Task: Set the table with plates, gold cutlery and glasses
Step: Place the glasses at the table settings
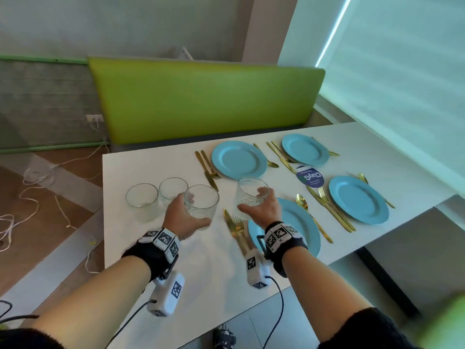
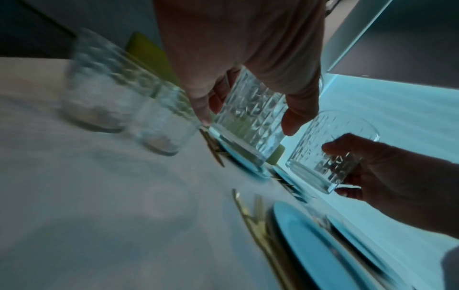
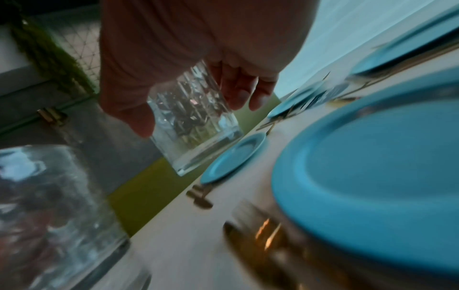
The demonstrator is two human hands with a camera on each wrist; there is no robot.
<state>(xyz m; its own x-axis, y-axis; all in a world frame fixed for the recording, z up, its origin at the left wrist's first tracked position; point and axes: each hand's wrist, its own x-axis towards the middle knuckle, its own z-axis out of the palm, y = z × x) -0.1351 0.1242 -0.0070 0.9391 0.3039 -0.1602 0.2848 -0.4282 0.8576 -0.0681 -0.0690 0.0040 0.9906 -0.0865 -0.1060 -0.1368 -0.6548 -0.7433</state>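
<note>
My left hand point(image 1: 185, 212) grips a patterned clear glass point(image 1: 201, 205) from the side, just right of two more glasses point(image 1: 142, 201) point(image 1: 173, 191) standing on the white table point(image 1: 156, 248). My right hand point(image 1: 261, 205) grips another glass point(image 1: 251, 193), lifted above the near knife and fork point(image 1: 236, 227). Several blue plates point(image 1: 239, 159) point(image 1: 304, 149) point(image 1: 358, 199) point(image 1: 299, 222) lie with gold cutlery beside them. In the left wrist view, fingers point(image 2: 295, 117) wrap the glass point(image 2: 248, 125). In the right wrist view, that hand's glass point(image 3: 196, 127) is tilted.
A round blue label point(image 1: 309, 178) lies between the plates. A green padded bench point(image 1: 206, 96) runs behind the table's far edge. White cables point(image 1: 37, 177) trail on the floor at left. A window blind point(image 1: 402, 71) fills the right side.
</note>
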